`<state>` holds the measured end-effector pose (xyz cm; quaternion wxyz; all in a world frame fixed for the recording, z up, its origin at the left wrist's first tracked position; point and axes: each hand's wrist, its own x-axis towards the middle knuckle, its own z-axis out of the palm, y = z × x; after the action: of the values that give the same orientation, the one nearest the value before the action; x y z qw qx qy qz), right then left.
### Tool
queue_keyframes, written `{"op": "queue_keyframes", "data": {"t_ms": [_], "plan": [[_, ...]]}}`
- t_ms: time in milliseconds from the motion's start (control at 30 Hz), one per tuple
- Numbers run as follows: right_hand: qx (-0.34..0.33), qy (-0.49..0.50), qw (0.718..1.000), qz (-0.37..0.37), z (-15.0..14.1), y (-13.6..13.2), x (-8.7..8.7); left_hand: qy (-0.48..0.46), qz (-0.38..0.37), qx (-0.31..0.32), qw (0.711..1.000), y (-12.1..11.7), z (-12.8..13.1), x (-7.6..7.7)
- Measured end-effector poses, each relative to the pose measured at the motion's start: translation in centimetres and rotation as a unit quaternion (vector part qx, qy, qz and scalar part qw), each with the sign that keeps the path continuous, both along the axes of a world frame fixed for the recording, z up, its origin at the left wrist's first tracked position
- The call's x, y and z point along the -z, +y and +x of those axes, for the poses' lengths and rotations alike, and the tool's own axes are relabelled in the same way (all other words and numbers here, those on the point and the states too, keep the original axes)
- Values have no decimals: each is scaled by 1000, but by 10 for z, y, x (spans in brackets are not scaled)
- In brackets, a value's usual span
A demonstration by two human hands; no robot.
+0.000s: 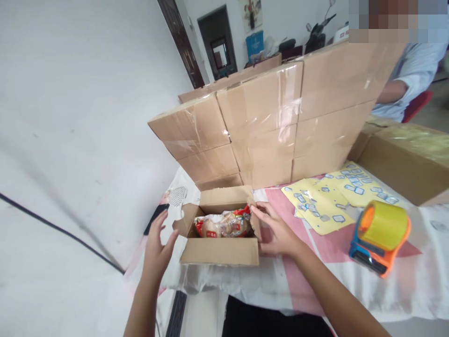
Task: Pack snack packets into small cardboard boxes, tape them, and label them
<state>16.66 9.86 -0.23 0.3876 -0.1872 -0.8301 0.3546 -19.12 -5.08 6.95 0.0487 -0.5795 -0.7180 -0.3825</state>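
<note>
A small cardboard box (219, 252) stands on the table with its top flaps spread out. Inside lies a clear plastic bag with red print (222, 224), holding light brown pieces that I cannot name. My right hand (275, 229) grips the box's right flap (255, 221), its fingers at the flap's upper edge and its thumb lower down. Left of the box, my left hand (157, 248) is held with thumb and fingers apart, near the left flap (185, 220) and holding nothing.
Taped cardboard boxes (261, 103) form a wall behind the small box. Yellow sheets with blue-outlined stickers (319, 210) and a tape dispenser (380, 236) with yellow tape lie to the right. Another carton (396, 159) is beyond them. A person's sleeve (421, 70) shows at far right.
</note>
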Motion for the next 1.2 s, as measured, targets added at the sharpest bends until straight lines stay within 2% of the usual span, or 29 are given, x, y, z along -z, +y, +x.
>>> {"op": "queue_keyframes", "data": {"t_ms": [67, 100, 167, 200, 267, 300, 367, 467, 533, 600, 667, 733, 867, 1000, 1067, 1200], "plan": [[-3, -18, 1000, -17, 3, 2, -9, -75, -34, -18, 996, -18, -7, 27], [-6, -26, 999, -24, 4, 2, -14, -93, -56, 0, 994, -24, -7, 38], [-10, -38, 999, -28, 3, 2, -25, -93, -77, 75, 990, -28, -1, 52], [-11, -42, 999, -28, 3, 1, -30, -89, -74, 123, 986, -27, 4, 54], [-10, -52, 998, -26, 3, -1, -38, -97, -53, 204, 973, -19, 13, 49], [-5, -62, 998, -24, 3, -2, -41, -114, -38, 218, 968, -13, 17, 44], [8, -86, 996, -18, 5, -5, -41, -169, -4, 178, 969, 1, 23, 32], [6, -92, 995, -35, 6, -8, -32, -201, 12, 62, 978, 25, 31, 17], [-19, -46, 996, -72, 5, -9, -23, -184, -17, 44, 982, 38, 38, 13], [-42, 27, 993, -111, 0, -8, -17, -164, -49, 62, 983, 46, 43, 14], [-56, 98, 985, -126, -6, -7, -16, -155, -67, 78, 983, 48, 47, 16], [-65, 121, 986, -93, -12, -7, -20, -145, -79, 94, 982, 45, 49, 17], [-31, 76, 997, 2, -19, -10, -28, -102, -124, 116, 980, 36, 52, 7], [-13, 48, 999, 21, -17, -12, -30, 42, -166, 79, 982, 32, 71, -5], [-2, 37, 999, 24, -15, -13, -29, 104, -164, 103, 976, 31, 90, -3], [10, 42, 999, 22, -13, -15, -23, 160, -132, 175, 963, 27, 122, 18]]}}
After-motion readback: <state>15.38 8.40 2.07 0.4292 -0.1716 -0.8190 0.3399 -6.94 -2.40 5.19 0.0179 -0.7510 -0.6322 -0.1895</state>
